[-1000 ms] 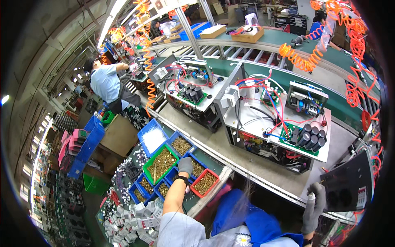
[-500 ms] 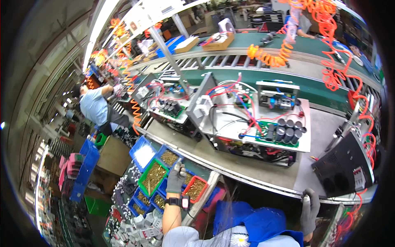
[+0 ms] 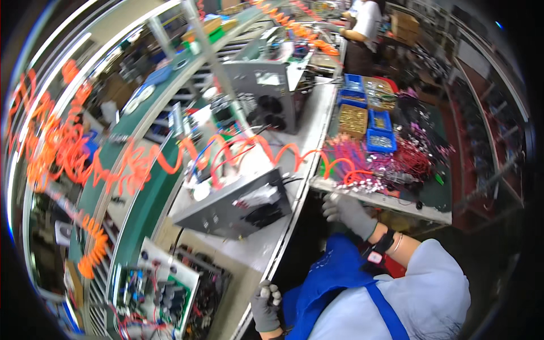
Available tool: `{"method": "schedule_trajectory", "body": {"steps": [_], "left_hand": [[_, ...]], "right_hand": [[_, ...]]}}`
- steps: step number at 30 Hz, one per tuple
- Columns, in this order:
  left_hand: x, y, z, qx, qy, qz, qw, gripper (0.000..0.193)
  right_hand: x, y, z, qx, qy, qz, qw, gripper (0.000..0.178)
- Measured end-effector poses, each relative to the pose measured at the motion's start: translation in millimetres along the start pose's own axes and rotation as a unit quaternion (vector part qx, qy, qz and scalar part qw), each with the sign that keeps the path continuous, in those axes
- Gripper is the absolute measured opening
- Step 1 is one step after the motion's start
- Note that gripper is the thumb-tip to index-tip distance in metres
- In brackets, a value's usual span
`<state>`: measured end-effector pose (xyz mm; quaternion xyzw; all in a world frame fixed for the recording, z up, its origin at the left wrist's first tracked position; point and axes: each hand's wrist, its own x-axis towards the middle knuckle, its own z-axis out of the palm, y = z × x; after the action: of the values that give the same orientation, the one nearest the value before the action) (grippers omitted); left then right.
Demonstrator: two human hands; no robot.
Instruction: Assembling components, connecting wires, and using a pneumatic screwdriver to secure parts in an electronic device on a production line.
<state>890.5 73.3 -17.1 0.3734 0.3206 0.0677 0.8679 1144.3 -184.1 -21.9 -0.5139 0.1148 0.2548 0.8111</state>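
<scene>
My left hand (image 3: 266, 306), in a grey glove, is at the lower middle beside the conveyor edge. Its fingers curl in, and whatever they may hold is hidden. Farther right, my right hand (image 3: 347, 215), also gloved, reaches toward the near end of a side table, fingers slightly apart with nothing seen in them. A black band with a small white-and-red device sits on that wrist. Just beyond this hand lies a heap of red and purple wires (image 3: 348, 156). Left of it stands a dark grey panel (image 3: 238, 207) of an opened electrical unit, crossed by a coiled orange hose (image 3: 289, 157).
Blue bins (image 3: 381, 140) and a bin of brass-coloured small parts (image 3: 352, 121) stand on the side table. A circuit-board unit with black capacitors (image 3: 173, 297) sits at lower left. Another grey-cased unit (image 3: 260, 93) is farther up the line. A person (image 3: 364, 28) stands beyond.
The view has swung to the right, bringing the side table in. My left hand has left the bins of small metal parts. My right hand now reaches outward, toward the wires.
</scene>
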Motion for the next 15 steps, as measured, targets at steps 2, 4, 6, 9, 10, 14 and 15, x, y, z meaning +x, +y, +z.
{"method": "schedule_trajectory", "body": {"steps": [2, 4, 6, 9, 10, 14, 15], "left_hand": [[18.8, -2.7, 28.7, 0.045, -0.039, -0.026, 0.998, 0.038], [33.6, -3.5, 54.7, 0.065, -0.038, -0.047, 0.996, 0.038], [47.7, -2.6, 77.9, 0.088, -0.056, -0.086, 0.991, 0.035], [63.6, -6.3, 107.1, 0.118, -0.044, -0.085, 0.988, 0.034], [67.3, -9.7, 115.2, 0.121, -0.033, -0.081, 0.989, 0.034], [76.6, -18.2, 136.9, 0.165, 0.001, -0.101, 0.981, 0.042], [79.4, -18.9, 141.2, 0.177, -0.021, -0.107, 0.978, 0.041]], "right_hand": [[29.3, -18.8, -68.9, 0.122, 0.152, -0.053, 0.98, 0.03], [49.6, -32.5, -144.8, 0.215, 0.248, -0.109, 0.938, 0.025], [53.1, -34.1, -218.1, 0.289, 0.34, -0.125, 0.886, 0.024], [49.3, -22.9, -305.5, 0.308, 0.479, -0.035, 0.822, 0.026], [47.9, -15.1, -327.0, 0.33, 0.472, -0.013, 0.818, 0.028], [79.2, -2.5, -394.5, 0.323, 0.282, 0.086, 0.899, 0.03], [90.5, -1.7, -408.3, 0.32, 0.281, 0.085, 0.901, 0.033]]}}
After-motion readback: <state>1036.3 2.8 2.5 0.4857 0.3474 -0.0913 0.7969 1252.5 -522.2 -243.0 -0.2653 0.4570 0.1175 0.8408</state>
